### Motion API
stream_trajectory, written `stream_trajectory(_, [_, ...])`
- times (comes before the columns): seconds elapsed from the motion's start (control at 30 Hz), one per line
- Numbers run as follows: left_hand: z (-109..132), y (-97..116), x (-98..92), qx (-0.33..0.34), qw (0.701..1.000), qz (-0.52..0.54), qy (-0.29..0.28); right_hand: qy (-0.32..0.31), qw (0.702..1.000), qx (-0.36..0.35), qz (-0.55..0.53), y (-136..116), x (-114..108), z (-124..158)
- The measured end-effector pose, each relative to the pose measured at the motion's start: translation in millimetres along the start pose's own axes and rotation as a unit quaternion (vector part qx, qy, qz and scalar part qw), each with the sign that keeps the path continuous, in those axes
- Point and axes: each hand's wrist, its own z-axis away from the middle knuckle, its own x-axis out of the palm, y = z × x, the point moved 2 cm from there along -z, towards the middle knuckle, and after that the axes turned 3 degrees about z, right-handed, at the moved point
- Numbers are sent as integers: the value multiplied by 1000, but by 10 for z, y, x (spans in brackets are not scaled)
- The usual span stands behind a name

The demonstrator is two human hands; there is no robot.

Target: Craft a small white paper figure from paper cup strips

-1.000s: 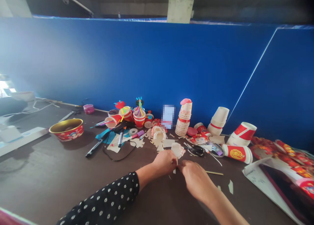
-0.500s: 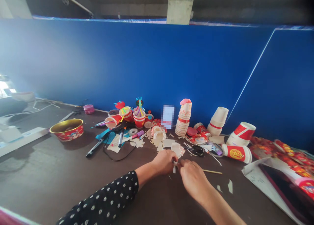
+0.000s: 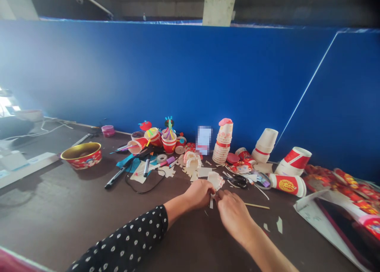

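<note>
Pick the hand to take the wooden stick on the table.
Right, probably: the right hand is closer to the wooden stick and on its side, while the left hand is farther away, beyond the paper strip.

We count one left hand and one right hand, two cut paper cups, one white paper strip, one gold-rimmed red bowl, one tall stack of paper cups, one roll of tape, one pair of scissors, one wooden stick, one black marker and one pink tub, all on one tabletop.
</note>
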Motion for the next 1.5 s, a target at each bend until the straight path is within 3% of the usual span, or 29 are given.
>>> stream_trajectory(0.27, [-1,-16,17,9,1000,-22,-13,-30,999,16,-23,46,-90,28])
stream_trajectory(0.63, [-36,-22,76,24,998,-58,-11,-38,997,34,-52,90,-33,16])
stream_trajectory(0.8, [-51,-27,105,37,996,-85,-7,-33,993,8,-109,177,-96,89])
stream_trajectory(1.0, [-64,-61,138,32,994,-101,-8,-33,998,4,-61,81,-154,97])
stream_trajectory(1.33, [-20,-43,45,-17,1000,11,19,-20,998,-1,-64,115,-108,69])
stream_trajectory(1.5, [-24,-34,39,-5,1000,3,21,-11,998,-2,-66,120,-87,57])
